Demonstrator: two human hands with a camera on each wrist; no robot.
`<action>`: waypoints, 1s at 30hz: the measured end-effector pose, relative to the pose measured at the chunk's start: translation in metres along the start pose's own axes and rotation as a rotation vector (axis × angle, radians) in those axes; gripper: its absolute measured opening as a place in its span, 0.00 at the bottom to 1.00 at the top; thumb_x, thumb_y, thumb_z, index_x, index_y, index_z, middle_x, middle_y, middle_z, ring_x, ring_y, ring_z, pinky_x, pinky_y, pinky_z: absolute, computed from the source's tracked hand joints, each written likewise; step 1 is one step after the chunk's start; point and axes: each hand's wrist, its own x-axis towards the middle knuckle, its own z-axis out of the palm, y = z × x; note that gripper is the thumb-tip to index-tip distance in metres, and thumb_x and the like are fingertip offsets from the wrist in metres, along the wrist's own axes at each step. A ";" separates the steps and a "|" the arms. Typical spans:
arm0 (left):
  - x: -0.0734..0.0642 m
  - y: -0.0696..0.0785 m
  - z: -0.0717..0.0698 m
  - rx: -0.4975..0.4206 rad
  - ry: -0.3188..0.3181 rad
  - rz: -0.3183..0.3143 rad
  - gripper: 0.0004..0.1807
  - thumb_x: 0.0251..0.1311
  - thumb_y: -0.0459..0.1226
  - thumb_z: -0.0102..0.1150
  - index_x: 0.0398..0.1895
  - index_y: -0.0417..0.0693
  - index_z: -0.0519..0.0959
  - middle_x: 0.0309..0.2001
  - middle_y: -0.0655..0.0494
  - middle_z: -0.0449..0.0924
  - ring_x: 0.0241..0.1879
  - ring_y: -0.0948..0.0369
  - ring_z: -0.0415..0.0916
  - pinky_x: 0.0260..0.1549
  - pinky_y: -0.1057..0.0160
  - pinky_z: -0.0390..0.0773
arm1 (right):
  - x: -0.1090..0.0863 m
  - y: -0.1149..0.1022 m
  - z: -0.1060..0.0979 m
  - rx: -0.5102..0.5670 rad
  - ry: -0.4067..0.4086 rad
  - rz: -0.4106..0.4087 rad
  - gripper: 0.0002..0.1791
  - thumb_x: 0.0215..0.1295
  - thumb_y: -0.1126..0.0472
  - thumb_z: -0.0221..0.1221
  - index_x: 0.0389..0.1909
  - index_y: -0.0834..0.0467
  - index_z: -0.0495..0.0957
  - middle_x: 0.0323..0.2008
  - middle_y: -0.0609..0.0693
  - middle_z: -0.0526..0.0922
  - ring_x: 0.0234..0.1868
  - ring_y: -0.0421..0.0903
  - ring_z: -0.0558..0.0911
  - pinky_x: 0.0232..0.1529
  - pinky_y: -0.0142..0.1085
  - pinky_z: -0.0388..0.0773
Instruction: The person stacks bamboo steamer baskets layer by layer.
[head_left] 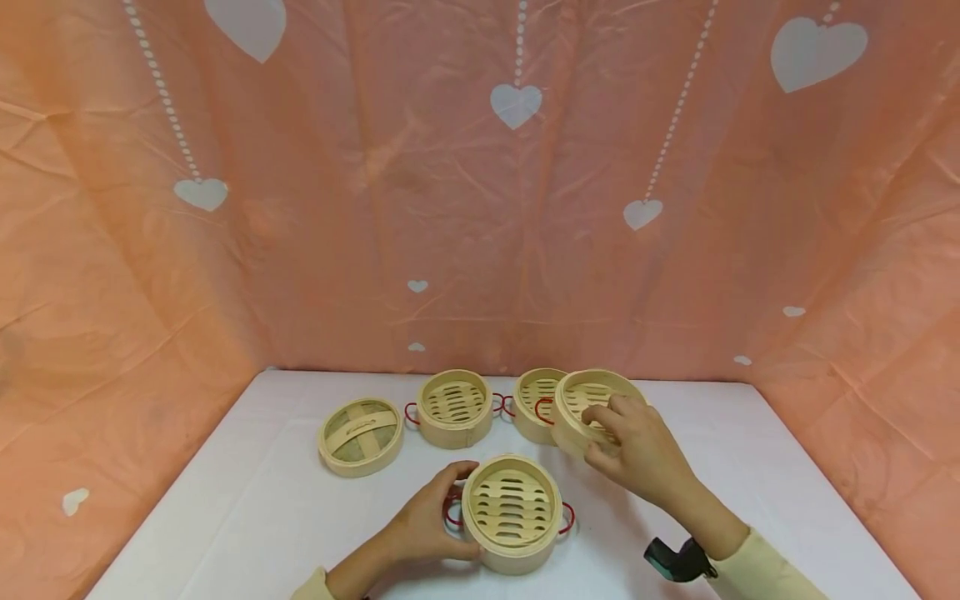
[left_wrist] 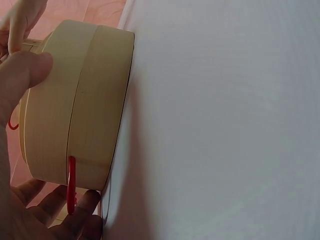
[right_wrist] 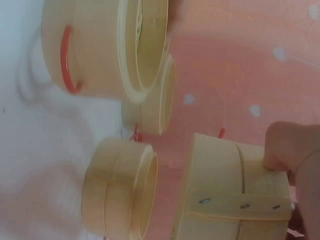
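Note:
Near the front of the table stands a bamboo steamer basket [head_left: 512,554] with red handles and a slatted floor. My left hand [head_left: 427,521] grips it from the left, thumb on the near side and fingers curved round the far side, as the left wrist view shows. My right hand [head_left: 641,446] pinches the wall of another bamboo steamer basket [head_left: 572,432], raised above the table and slightly tilted. In the right wrist view, the thumb presses on the wall of this raised basket [right_wrist: 215,180], which has a stapled bamboo strip.
A third steamer basket [head_left: 453,435] stands at the back. Right of it is a fourth basket [head_left: 528,423], partly hidden by the raised one. A round woven bamboo lid [head_left: 363,467] lies at the left. White cloth [head_left: 247,517] covers the table; pink heart-patterned curtains [head_left: 450,208] surround it.

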 end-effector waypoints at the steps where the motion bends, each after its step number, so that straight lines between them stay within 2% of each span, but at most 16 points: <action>1: 0.000 0.000 0.000 -0.003 0.000 0.000 0.53 0.36 0.50 0.77 0.68 0.53 0.60 0.64 0.53 0.68 0.57 0.59 0.74 0.60 0.62 0.72 | 0.000 -0.002 0.001 0.005 0.002 -0.005 0.14 0.36 0.59 0.65 0.30 0.48 0.79 0.22 0.37 0.63 0.26 0.34 0.61 0.29 0.32 0.59; 21: 0.000 0.001 -0.002 -0.052 -0.003 0.013 0.51 0.38 0.46 0.77 0.68 0.50 0.60 0.63 0.49 0.69 0.57 0.56 0.75 0.60 0.62 0.72 | -0.005 -0.043 0.015 0.112 -0.064 -0.034 0.16 0.37 0.58 0.68 0.33 0.47 0.80 0.23 0.35 0.63 0.28 0.32 0.62 0.29 0.27 0.60; 30: -0.001 -0.001 -0.001 -0.080 0.001 0.029 0.50 0.39 0.45 0.77 0.67 0.52 0.61 0.63 0.51 0.69 0.56 0.59 0.75 0.59 0.66 0.71 | -0.007 -0.060 0.022 0.122 -0.032 -0.099 0.16 0.37 0.57 0.68 0.33 0.47 0.80 0.24 0.35 0.62 0.30 0.32 0.63 0.29 0.27 0.61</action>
